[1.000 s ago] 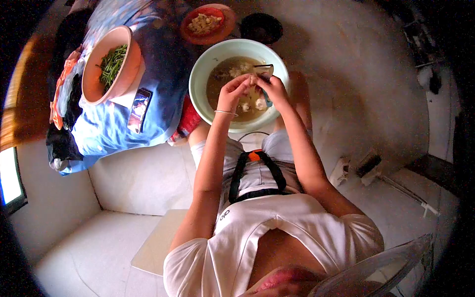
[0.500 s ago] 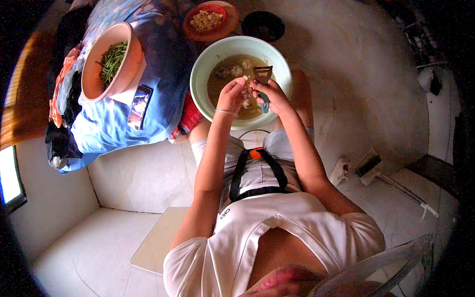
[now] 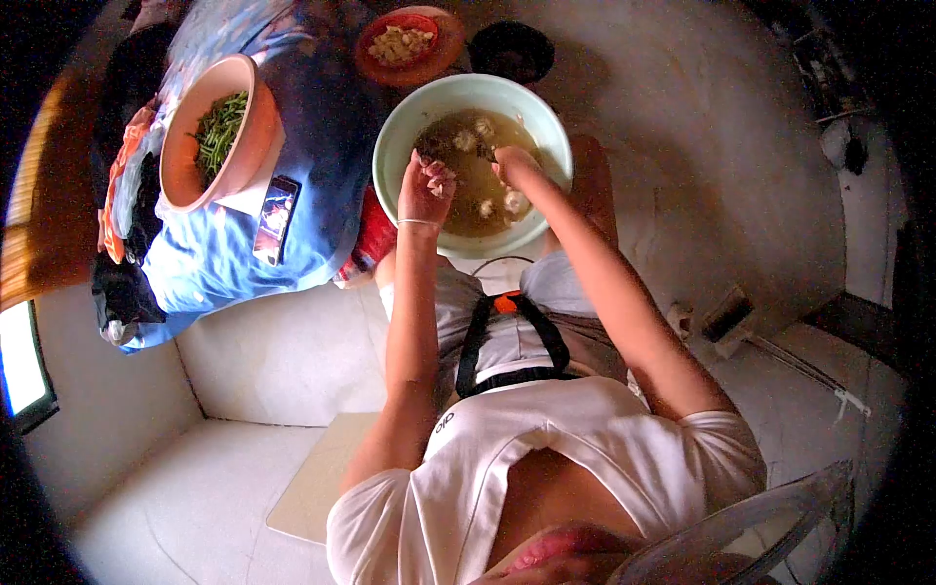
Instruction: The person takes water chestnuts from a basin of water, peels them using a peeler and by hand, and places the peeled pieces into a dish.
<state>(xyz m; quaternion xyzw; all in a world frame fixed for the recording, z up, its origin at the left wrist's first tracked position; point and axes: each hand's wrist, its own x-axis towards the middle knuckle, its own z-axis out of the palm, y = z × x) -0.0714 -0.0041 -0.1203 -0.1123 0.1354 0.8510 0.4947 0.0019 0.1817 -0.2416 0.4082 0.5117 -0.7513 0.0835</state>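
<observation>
A pale green basin (image 3: 388,127) between my knees holds cloudy brown water with several garlic bulbs (image 3: 515,202) in it. At the basin's left side my left hand (image 3: 421,195) is curled, palm up, around pinkish garlic cloves (image 3: 440,179). Over the middle of the water, my right hand (image 3: 516,168) has its fingers closed. A small dark part of the peeler (image 3: 488,153) shows at those fingertips; its handle is hidden by the hand.
On the blue cloth (image 3: 210,263) at left stand a pink bowl (image 3: 255,136) of green beans and a phone (image 3: 277,219). Behind the basin are a red dish (image 3: 436,27) of pale pieces and a black bowl (image 3: 512,54). A broom (image 3: 726,317) lies at right.
My hands have moved apart. The left one has shifted left and turned palm up with cloves in it; the right one has turned, lowering the peeler toward the water.
</observation>
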